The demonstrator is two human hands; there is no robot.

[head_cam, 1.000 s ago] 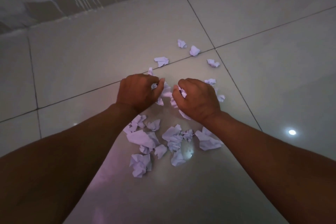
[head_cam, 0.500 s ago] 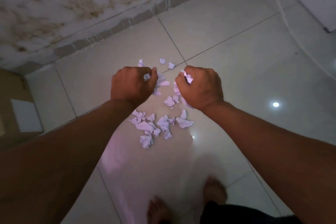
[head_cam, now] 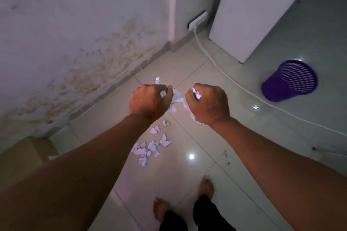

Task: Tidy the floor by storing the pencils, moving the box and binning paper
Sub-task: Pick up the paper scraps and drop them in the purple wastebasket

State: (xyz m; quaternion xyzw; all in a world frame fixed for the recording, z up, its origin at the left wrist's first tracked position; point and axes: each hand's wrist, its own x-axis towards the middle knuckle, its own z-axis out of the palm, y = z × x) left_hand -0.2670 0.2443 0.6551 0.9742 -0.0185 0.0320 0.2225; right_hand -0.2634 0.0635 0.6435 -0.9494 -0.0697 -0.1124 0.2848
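My left hand (head_cam: 150, 100) is closed around a bunch of crumpled white paper (head_cam: 175, 98), with scraps sticking out between thumb and fingers. My right hand (head_cam: 208, 104) grips more crumpled paper (head_cam: 196, 94) the same way. Both hands are held up well above the floor, close together. Below them, several crumpled paper pieces (head_cam: 150, 148) lie scattered on the tiled floor. A purple mesh bin (head_cam: 290, 80) stands on the floor at the right, its mouth facing me. A cardboard box (head_cam: 24, 155) shows at the left edge, by the wall.
A stained wall (head_cam: 75, 43) runs along the left. A white cabinet (head_cam: 249, 11) stands at the back right, behind the bin. A white cable (head_cam: 225, 75) runs from a wall socket (head_cam: 198, 20) across the floor. My bare feet (head_cam: 206, 186) show at the bottom.
I have risen from close to the floor to standing, and both hands lifted paper up with them. The view swung right, bringing the bin, cabinet and cable into sight.
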